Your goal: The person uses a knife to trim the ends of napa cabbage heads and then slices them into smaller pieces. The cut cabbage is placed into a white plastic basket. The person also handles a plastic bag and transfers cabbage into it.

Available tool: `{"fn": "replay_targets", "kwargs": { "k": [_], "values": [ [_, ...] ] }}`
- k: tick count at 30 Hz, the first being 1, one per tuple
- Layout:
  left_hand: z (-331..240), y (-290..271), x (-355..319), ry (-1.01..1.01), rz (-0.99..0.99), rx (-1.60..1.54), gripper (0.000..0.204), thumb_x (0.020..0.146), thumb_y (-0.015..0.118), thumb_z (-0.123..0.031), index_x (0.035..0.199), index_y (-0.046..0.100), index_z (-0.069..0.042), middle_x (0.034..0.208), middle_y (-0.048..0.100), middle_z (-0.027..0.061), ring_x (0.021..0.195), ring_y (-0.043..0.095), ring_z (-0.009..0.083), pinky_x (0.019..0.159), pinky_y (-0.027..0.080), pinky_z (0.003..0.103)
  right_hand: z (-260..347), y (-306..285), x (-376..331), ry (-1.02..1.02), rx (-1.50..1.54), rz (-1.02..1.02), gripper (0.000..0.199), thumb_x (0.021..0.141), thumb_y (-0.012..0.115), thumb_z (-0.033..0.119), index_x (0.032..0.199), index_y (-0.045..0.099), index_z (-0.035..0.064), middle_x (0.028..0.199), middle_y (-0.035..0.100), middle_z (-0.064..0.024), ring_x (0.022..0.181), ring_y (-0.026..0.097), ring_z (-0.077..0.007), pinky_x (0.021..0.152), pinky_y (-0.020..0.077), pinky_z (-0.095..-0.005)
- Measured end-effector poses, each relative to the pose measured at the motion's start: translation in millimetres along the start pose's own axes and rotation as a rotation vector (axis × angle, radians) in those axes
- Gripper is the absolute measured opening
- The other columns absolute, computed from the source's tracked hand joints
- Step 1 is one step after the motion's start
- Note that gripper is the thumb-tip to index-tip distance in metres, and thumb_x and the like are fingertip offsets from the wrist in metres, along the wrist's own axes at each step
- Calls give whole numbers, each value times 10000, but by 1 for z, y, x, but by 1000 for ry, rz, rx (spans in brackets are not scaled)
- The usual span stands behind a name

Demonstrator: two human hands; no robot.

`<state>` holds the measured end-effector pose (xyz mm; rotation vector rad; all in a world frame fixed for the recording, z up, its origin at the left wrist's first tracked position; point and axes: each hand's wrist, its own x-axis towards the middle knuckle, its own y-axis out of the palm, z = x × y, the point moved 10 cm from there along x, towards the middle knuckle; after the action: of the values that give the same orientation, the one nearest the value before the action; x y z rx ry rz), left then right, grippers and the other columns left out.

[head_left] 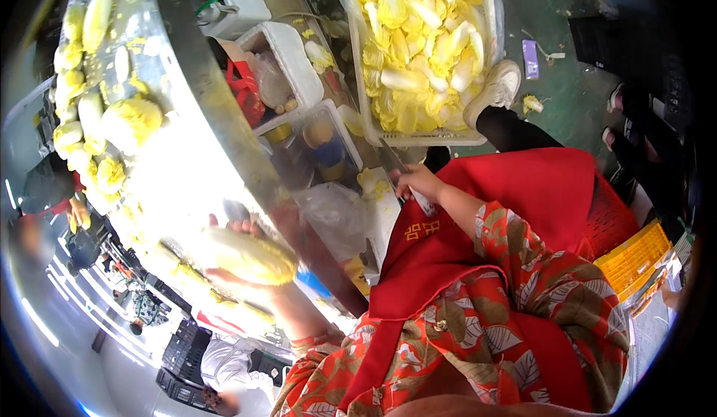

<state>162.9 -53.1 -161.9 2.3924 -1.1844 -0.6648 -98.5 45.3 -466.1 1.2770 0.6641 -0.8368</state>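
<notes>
In my left hand (pixel 258 288) lies a pale yellow napa cabbage (pixel 250 255), held over the bright metal table (pixel 190 181). My fingers wrap around it from both sides. On the right, my right hand (pixel 422 182) is closed around the pale handle of a knife (pixel 426 205), in front of my red apron (pixel 508 181). Its thin blade points away from me, toward a crate. More napa cabbages (pixel 133 124) and loose yellow leaves lie along the far side of the table. Glare washes out much of the tabletop.
A white crate (pixel 364 81) full of yellow cabbage leaves and pieces stands on the floor ahead. Foam boxes (pixel 302 66) and a clear bin (pixel 347 137) sit beside the table. Another person's shoe (pixel 502 84) is by the crate. An orange crate (pixel 635 260) is at right.
</notes>
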Motion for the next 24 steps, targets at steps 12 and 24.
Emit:
{"fn": "replay_targets", "kwargs": {
  "k": [12, 24],
  "values": [
    [-16, 69, -33, -117, -49, 88, 637, 864, 469, -574, 1263, 423, -80, 1050, 561, 129, 994, 543, 282, 879, 459, 456, 6, 31, -141, -141, -143, 4, 305, 794, 626, 112, 1069, 607, -19, 790, 662, -97, 582, 571, -118, 565, 469, -244],
    [34, 168, -93, -349, 358, 250, 627, 961, 238, -527, 1355, 358, -53, 1139, 552, 142, 1028, 560, 255, 885, 465, 376, 216, 178, -338, -843, -378, 55, 454, 790, 703, 189, 1179, 544, 18, 911, 629, -77, 575, 525, -66, 512, 424, -209]
  ]
}}
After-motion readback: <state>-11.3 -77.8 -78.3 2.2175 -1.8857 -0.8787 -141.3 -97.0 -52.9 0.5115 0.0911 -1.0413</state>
